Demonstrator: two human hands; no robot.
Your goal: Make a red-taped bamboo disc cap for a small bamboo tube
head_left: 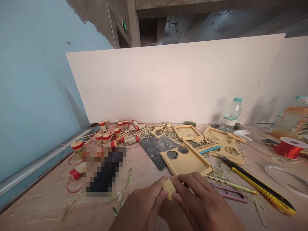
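Room over front-left tabletop (pixel 96 213); white panel (pixel 168 86) blocks rear.

Glossy thread (pixel 286 150), matt board (pixel 168 83), plastic bottle (pixel 233 110)

On the table (pixel 43 199), cylinders (pixel 130 140) are heaped at far left, panels (pixel 186 163) spread right of them. A knife (pixel 261 186) is laid at right, nearer than a spool (pixel 287 150). A workpiece (pixel 169 186) is held at near centre between left hand (pixel 141 205) and right hand (pixel 204 202).

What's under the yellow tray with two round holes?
A speckled black board pokes out left from under the tray; something dark shows through both holes. The tray hides everything else.
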